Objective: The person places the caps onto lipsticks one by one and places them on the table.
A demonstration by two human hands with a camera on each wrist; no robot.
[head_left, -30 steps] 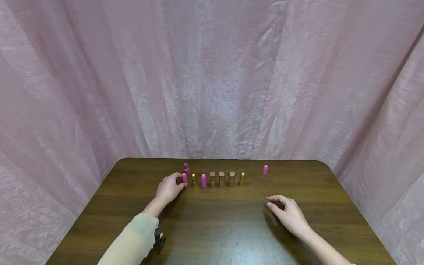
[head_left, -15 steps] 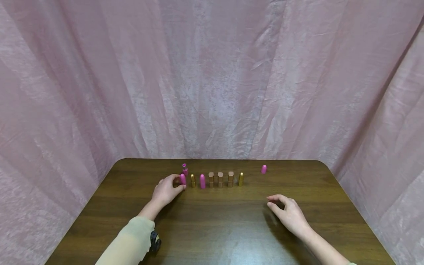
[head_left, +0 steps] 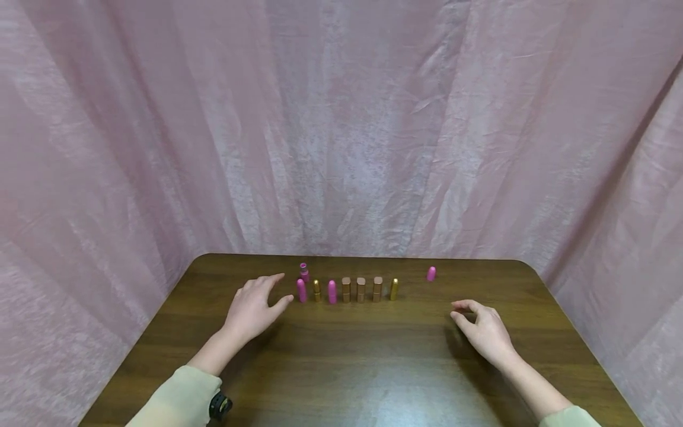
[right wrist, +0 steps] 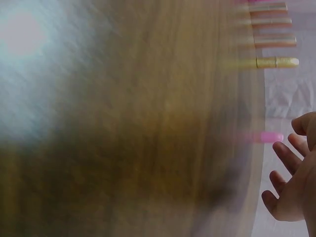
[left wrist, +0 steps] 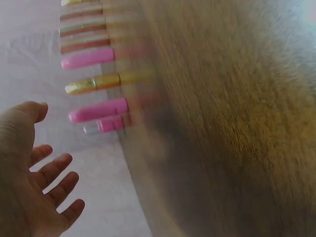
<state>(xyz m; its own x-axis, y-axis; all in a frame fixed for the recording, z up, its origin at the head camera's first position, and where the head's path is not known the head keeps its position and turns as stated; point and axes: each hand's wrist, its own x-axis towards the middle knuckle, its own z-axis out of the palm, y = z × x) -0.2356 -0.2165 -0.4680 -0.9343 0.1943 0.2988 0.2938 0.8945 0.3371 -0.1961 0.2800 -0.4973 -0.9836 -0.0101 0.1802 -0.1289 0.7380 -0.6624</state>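
pink and gold lipstick tubes stand upright in one short row near the far edge of the dark wood-grain desk (head_left: 341,362), and that row serves as the landmark. its left end is a glossy pink bullet-shaped lipstick tube (head_left: 301,290), followed to the right by a slim gold tube (head_left: 317,290), a second pink tube (head_left: 332,292), three square rose-gold tubes (head_left: 361,289) and another gold bullet-shaped tube (head_left: 393,289). just behind the row's left end stands a short pink lipstick base with its cap off (head_left: 304,272); well right of the row a small pink cap (head_left: 431,273) stands alone.

the left hand (head_left: 252,307) hovers just left of the row's left end, its grip wide, fingers spread and holding nothing; the left wrist view shows the same splayed fingers (left wrist: 52,182) apart from the tubes. the right hand (head_left: 482,329) rests on the desk to the right of the row and nearer the person, loosely curled and empty; the pink cap is beyond it.

my judgement of the risk: these tubes are tall, narrow, hard and smooth, on small bases, and set close together. a brushing fingertip from the left hand could tip the end tube, and it would likely knock its neighbours over. round ones would roll on the polished desk. crinkled pink fabric drapes the space behind and to both sides.
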